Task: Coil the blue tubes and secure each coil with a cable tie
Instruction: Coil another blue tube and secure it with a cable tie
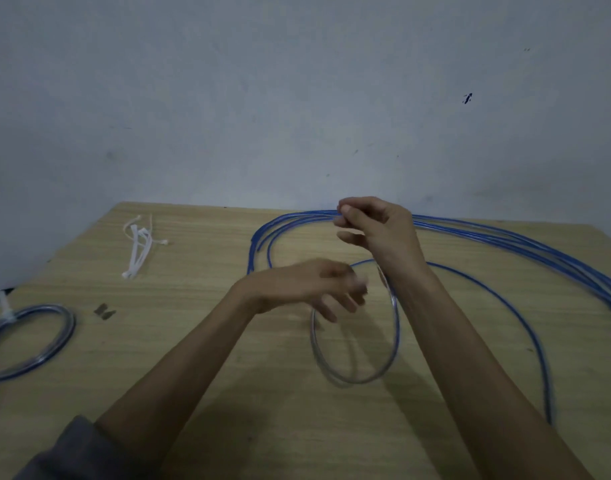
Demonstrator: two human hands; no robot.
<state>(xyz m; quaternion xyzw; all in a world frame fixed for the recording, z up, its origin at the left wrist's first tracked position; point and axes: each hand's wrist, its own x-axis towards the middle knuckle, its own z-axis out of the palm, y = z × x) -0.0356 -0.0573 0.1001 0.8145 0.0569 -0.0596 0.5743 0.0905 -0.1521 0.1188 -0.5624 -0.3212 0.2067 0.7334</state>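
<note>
My right hand was raised over the wooden table, fingers curled, pinching the blue tube; its loop hung down from that hand. My left hand was blurred, fingers loosely spread beside the loop; couldn't tell if it touched. Loose tubes ran along the far edge. Tied coil lay at left, cable ties behind it.

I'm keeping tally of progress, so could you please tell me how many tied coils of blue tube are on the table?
1. The tied coil lies at the table's left edge, partly cut off; more may sit out of view.
</note>
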